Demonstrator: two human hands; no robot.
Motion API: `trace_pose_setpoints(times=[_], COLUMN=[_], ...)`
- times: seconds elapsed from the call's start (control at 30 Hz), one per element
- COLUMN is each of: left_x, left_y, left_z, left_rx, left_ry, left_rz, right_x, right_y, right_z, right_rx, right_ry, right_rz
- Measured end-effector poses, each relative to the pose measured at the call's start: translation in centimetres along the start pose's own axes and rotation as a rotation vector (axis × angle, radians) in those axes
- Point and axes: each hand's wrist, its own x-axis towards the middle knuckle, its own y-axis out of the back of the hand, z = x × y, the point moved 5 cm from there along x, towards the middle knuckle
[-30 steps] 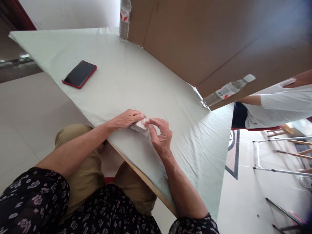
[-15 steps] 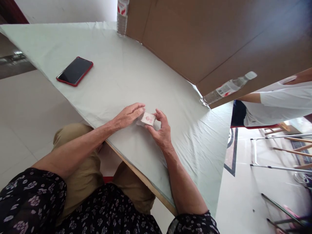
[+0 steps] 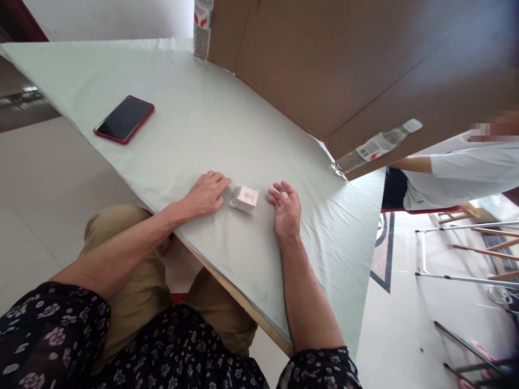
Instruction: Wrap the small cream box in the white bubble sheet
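Note:
A small white deck-like box (image 3: 247, 196) with a pink print lies on the pale green tablecloth, clear film loose around its left end. Just left of it is my left hand (image 3: 206, 193), palm down, the fingers curled in beside the film; what they grip, if anything, is hidden. To the right of the box, and apart from it, my right hand (image 3: 287, 209) rests with its palm turned up and its fingers loosely bent and apart, holding nothing.
A phone or tablet in a red case (image 3: 125, 119) lies at the left. A tall brown cardboard panel (image 3: 324, 70) stands beyond, with one bottle (image 3: 201, 32) upright and another bottle (image 3: 375, 147) at its right end. A person in a white sleeve (image 3: 474, 167) is behind it.
My right hand has let go of the box and moved right, turning palm up. My left hand has drawn back slightly left and its fingers have curled. The box now shows more of its side.

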Motion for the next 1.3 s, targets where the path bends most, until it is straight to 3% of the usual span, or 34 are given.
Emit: trace_pose_setpoints(times=[0.17, 0.4, 0.57, 0.73, 0.83, 0.93, 1.1, 1.3], left_x=[-0.6, -1.1, -1.1, -0.5, 0.0, 0.4, 0.8, 0.8], left_y=[0.3, 2.1, 2.8, 2.0, 1.2, 0.9, 0.3, -0.3], left_z=[-1.0, -3.2, -3.0, -0.1, 1.2, 2.0, 2.5, 2.5], left_rx=[0.126, 0.232, 0.251, -0.079, -0.369, -0.575, -0.694, -0.761], left_ry=[0.032, 0.160, 0.278, 0.229, 0.258, 0.271, 0.251, 0.222], left_rz=[-0.036, -0.071, 0.004, 0.126, 0.073, 0.038, 0.013, -0.031], right_x=[-0.2, -0.4, -0.2, -0.2, -0.4, -0.8, -1.4, -1.9], right_y=[-0.3, -0.4, -0.5, -0.7, -0.9, -1.5, -2.8, -3.2], right_z=[0.1, 0.1, 0.2, 0.3, 0.1, -0.2, -0.2, 0.0], right_rx=[-0.009, -0.016, -0.044, -0.070, -0.078, -0.130, -0.329, -0.483], right_ry=[0.008, 0.024, 0.039, 0.051, 0.074, 0.114, 0.171, 0.207], right_rz=[0.014, 0.052, 0.051, 0.034, 0.001, -0.117, -0.320, -0.354])
